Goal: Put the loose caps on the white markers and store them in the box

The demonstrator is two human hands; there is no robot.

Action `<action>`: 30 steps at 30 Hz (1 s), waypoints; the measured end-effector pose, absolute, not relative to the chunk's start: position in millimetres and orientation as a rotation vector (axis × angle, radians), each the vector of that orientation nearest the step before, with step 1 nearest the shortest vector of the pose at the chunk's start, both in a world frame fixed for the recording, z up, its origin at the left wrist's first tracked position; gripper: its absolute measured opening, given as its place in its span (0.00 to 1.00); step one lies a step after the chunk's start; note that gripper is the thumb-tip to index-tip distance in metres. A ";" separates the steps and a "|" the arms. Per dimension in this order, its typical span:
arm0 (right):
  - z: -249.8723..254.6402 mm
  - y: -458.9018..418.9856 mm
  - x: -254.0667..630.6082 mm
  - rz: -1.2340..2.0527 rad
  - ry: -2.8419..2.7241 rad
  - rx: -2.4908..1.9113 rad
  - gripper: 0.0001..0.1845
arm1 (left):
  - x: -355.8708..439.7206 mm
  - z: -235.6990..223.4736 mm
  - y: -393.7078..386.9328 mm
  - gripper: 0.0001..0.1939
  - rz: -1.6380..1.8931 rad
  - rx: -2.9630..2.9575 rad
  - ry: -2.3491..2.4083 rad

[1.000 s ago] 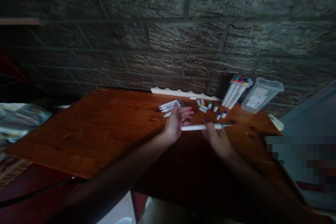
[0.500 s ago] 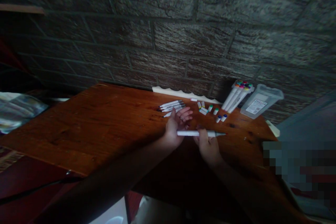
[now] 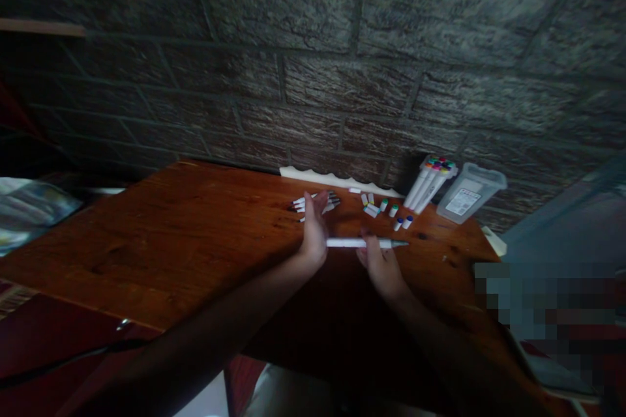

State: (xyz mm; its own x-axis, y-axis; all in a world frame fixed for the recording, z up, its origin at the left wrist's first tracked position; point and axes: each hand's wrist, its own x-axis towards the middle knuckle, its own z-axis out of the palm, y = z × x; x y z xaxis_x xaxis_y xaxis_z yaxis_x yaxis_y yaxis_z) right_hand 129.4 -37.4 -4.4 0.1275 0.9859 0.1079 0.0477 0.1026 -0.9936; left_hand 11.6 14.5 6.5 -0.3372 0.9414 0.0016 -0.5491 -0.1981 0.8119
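Observation:
My right hand (image 3: 381, 264) grips a white marker (image 3: 345, 243) between thumb and fingers, its uncapped tip pointing right. The marker's blunt left end meets the palm of my left hand (image 3: 314, 234), which stands on edge with its fingers stretched away from me, holding nothing. Beyond that hand lie several uncapped markers (image 3: 332, 204), partly hidden by its fingers. Loose caps are scattered farther right: green ones (image 3: 384, 206), blue ones (image 3: 407, 222) and a few pale ones (image 3: 370, 211).
A clear case full of markers (image 3: 426, 187) stands against the brick wall (image 3: 244, 104). Beside it is a clear plastic box (image 3: 464, 199) with a label. A white scalloped strip (image 3: 337, 180) runs along the back of the wooden table (image 3: 205, 241).
My left hand has turned from palm-up to upright, thumb side on top. The marker and my right hand have shifted slightly left in view, as has the whole scene on the right.

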 end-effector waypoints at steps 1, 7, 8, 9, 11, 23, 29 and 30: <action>-2.8 -35.8 133.2 1.021 -1.221 -1.217 0.22 | 9.9 4.8 15.8 0.30 1.712 0.660 0.913; 7.8 -18.2 179.1 0.736 -1.629 -1.292 0.19 | -11.6 -0.3 14.1 0.22 1.431 1.549 1.148; 9.4 -15.7 186.8 0.665 -1.703 -1.347 0.20 | -14.9 0.1 11.8 0.19 1.342 1.777 1.145; 11.2 -13.8 193.4 0.606 -1.783 -1.412 0.20 | -17.5 0.6 9.6 0.17 1.262 1.961 1.145; 15.1 -11.6 203.1 0.515 -1.907 -1.542 0.21 | -20.7 1.5 7.0 0.15 1.167 2.187 1.167; 11.8 -1.6 201.0 0.973 -1.591 -1.066 0.15 | -27.7 -6.0 22.3 0.13 1.200 2.258 1.360; 14.1 -6.2 191.4 1.204 -1.343 -0.908 0.15 | -36.1 -10.8 28.4 0.15 1.102 2.429 1.442; 14.5 -7.4 189.7 1.245 -1.293 -0.879 0.15 | -37.2 -11.1 28.2 0.16 1.070 2.477 1.457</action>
